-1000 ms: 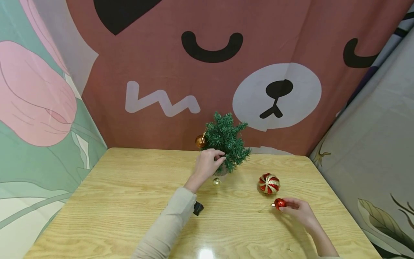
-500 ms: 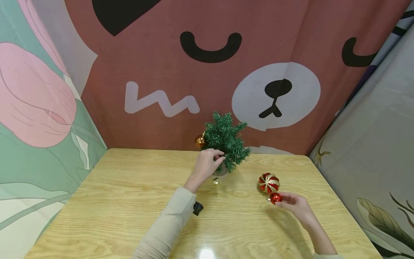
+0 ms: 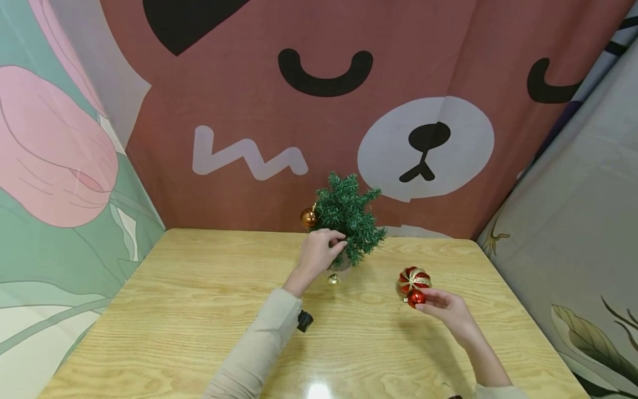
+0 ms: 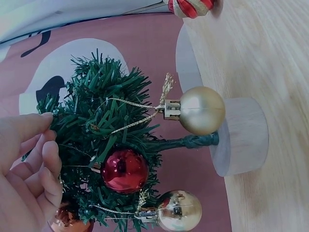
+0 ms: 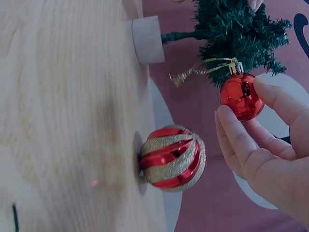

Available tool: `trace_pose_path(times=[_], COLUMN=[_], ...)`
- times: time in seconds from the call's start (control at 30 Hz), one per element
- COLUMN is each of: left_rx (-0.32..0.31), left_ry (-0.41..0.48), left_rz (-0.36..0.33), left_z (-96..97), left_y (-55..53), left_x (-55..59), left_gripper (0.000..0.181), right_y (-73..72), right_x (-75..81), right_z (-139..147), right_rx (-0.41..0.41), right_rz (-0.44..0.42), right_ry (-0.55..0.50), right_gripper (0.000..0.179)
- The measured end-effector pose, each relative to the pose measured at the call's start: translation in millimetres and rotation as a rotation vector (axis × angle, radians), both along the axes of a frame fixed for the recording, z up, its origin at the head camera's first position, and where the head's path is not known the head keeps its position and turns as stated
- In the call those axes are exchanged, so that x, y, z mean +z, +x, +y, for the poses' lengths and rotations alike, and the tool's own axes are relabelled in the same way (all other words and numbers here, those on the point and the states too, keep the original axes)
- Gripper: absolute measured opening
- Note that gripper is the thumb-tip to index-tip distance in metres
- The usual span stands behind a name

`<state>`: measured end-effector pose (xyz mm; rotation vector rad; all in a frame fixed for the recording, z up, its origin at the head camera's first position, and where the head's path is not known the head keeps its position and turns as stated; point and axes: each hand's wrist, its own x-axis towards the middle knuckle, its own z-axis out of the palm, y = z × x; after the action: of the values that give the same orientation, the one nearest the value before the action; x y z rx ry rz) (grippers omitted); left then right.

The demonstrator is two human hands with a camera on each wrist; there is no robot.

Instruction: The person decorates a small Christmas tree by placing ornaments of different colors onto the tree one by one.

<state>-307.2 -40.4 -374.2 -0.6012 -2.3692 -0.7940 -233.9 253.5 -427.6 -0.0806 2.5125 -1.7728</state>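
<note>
A small green Christmas tree (image 3: pixel 349 208) stands at the back of the table on a round wooden base (image 4: pixel 244 137). My left hand (image 3: pixel 319 249) is at its front, thumb and fingers pinching a branch tip. A matte gold ball (image 4: pixel 203 110), a dark red ball (image 4: pixel 125 170), a shiny gold ball (image 4: pixel 181 210) and a copper ball (image 3: pixel 308 218) hang from the branches. My right hand (image 3: pixel 451 313) pinches a shiny red ball ornament (image 5: pixel 241 96) between thumb and fingers, above the table. Its gold cap and string loop point toward the tree.
A larger red-and-gold striped ball (image 5: pixel 173 158) rests on the wooden table (image 3: pixel 199 332), right of the tree and close to my right hand. Near my left forearm shows a black object (image 3: pixel 305 320). A printed curtain (image 3: pixel 249 111) hangs behind the table.
My right hand has moved left and toward the back with the red ball, which now overlaps the striped ball in the head view. The left hand stays at the tree.
</note>
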Motion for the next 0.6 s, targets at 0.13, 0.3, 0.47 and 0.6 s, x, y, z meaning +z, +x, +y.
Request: trace_pose_path(times=[0.13,0.3,0.47,0.6], left_rx=[-0.001,0.001,0.004,0.003], left_ry=[-0.007,-0.011,-0.003,-0.001], left_rz=[0.001,-0.006,-0.012,-0.015], left_z=[0.1,0.4,0.6,0.5], left_y=[-0.1,-0.1,0.0,0.0], left_x=[0.3,0.6,0.8,1.0], left_gripper=[0.013,0.013,0.012,0.012], right_y=[-2.1,-4.1,-5.7,-7.5], right_x=[1.8,4.5,6.5,9.0], right_z=[-6,-14,-22,-27], right_rx=[0.024,0.056,0.065,0.073], right_rz=[0.02,0.038,0.041,0.033], right_ry=[-0.017,-0.053,-0.057,-0.05], right_gripper=[0.049,0.047,0.046,0.046])
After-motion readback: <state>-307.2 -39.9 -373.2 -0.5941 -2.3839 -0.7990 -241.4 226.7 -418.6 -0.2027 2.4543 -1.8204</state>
